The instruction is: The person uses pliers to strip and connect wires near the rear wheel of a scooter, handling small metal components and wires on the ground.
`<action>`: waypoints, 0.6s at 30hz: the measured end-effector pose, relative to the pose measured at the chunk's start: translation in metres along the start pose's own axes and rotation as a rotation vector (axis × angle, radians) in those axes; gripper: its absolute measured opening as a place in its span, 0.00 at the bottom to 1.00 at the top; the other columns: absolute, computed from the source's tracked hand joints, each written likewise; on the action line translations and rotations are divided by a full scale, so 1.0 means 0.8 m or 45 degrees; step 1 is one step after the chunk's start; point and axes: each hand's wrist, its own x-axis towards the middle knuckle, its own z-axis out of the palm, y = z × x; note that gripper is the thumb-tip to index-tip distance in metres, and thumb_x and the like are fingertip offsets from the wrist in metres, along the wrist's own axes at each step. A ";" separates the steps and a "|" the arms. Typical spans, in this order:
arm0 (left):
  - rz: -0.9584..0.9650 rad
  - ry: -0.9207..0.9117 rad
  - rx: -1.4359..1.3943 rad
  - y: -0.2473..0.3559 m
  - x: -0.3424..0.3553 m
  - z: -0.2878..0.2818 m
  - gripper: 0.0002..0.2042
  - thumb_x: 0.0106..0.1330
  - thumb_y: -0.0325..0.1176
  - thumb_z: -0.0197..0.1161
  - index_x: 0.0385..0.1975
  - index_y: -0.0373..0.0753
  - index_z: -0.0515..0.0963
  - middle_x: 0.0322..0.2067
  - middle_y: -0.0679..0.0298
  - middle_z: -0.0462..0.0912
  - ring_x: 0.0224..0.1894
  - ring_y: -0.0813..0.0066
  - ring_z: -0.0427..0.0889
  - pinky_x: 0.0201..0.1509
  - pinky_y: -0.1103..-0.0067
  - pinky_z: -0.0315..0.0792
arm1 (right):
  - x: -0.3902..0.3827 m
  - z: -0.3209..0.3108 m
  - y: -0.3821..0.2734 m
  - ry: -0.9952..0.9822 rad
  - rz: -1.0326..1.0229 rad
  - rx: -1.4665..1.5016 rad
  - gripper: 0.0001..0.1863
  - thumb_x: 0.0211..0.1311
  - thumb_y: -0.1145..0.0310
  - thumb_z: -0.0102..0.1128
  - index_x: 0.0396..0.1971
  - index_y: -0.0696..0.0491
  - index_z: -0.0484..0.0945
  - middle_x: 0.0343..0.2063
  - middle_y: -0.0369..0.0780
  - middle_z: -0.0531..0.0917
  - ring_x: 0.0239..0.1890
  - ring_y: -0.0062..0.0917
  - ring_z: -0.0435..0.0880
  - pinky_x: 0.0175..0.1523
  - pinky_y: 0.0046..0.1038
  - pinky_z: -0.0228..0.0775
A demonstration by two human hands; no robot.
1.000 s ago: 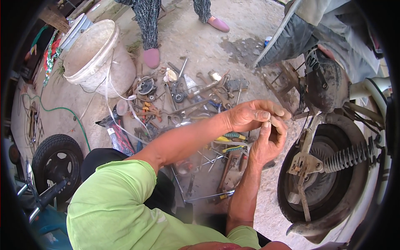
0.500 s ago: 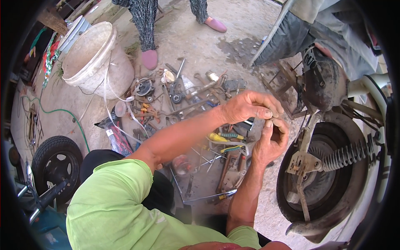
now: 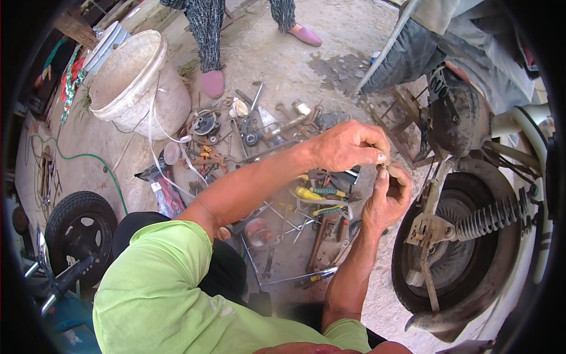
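Observation:
My left hand [image 3: 352, 146] and my right hand [image 3: 389, 197] meet fingertip to fingertip above a spread of tools. Between the pinched thumbs and fingers is a tiny dark piece [image 3: 383, 166], too small to name. Both hands are closed around it, and the fingers cover most of it. To their right stands a scooter's wheel [image 3: 407, 259], with a coil shock absorber [image 3: 492, 219] beside it. Under the hands lie pliers with yellow-green handles [image 3: 327, 192] and a rusty wrench [image 3: 319, 243].
A large white bucket [image 3: 127, 88] stands at the far left, near a loose small tyre [image 3: 58, 227]. A green hose [image 3: 88, 158] crosses the concrete. Metal parts, including a round gear-like part [image 3: 205, 123], lie ahead. A person in pink shoes [image 3: 213, 84] stands beyond them.
My left hand has shifted slightly left and its fingers have curled more. The right hand has turned a little, moving slightly right. The tiny piece stays between the fingertips.

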 end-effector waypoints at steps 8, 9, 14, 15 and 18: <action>-0.216 0.015 0.027 0.010 0.010 -0.004 0.10 0.68 0.33 0.61 0.38 0.32 0.83 0.35 0.63 0.86 0.40 0.77 0.80 0.48 0.76 0.73 | 0.005 -0.011 -0.002 0.021 0.214 0.142 0.08 0.64 0.78 0.63 0.42 0.58 0.77 0.39 0.40 0.81 0.40 0.21 0.80 0.49 0.24 0.72; -0.321 -0.043 0.203 0.012 0.014 -0.012 0.10 0.68 0.34 0.62 0.39 0.33 0.83 0.34 0.62 0.86 0.38 0.78 0.80 0.46 0.76 0.74 | 0.005 -0.013 0.001 0.024 0.263 0.131 0.09 0.64 0.78 0.63 0.43 0.58 0.77 0.37 0.40 0.82 0.40 0.21 0.80 0.49 0.24 0.72; -0.561 -0.486 0.774 0.001 0.000 -0.052 0.13 0.64 0.41 0.64 0.39 0.37 0.83 0.35 0.53 0.87 0.39 0.59 0.86 0.44 0.68 0.77 | 0.000 -0.020 0.024 0.021 0.356 0.171 0.11 0.66 0.74 0.59 0.46 0.59 0.79 0.32 0.39 0.82 0.35 0.21 0.78 0.45 0.23 0.70; -0.632 -0.665 0.869 -0.002 -0.020 -0.057 0.14 0.63 0.41 0.64 0.40 0.37 0.83 0.35 0.53 0.86 0.40 0.56 0.86 0.45 0.66 0.77 | -0.005 -0.026 0.031 -0.002 0.388 0.193 0.10 0.66 0.74 0.59 0.46 0.59 0.79 0.32 0.39 0.82 0.35 0.21 0.78 0.45 0.23 0.70; -0.753 -0.901 1.119 -0.024 -0.078 -0.073 0.16 0.61 0.42 0.64 0.43 0.38 0.81 0.40 0.51 0.85 0.45 0.50 0.84 0.47 0.60 0.76 | -0.011 -0.025 0.039 -0.055 0.414 0.232 0.09 0.67 0.74 0.58 0.45 0.59 0.79 0.34 0.40 0.82 0.35 0.21 0.79 0.44 0.23 0.72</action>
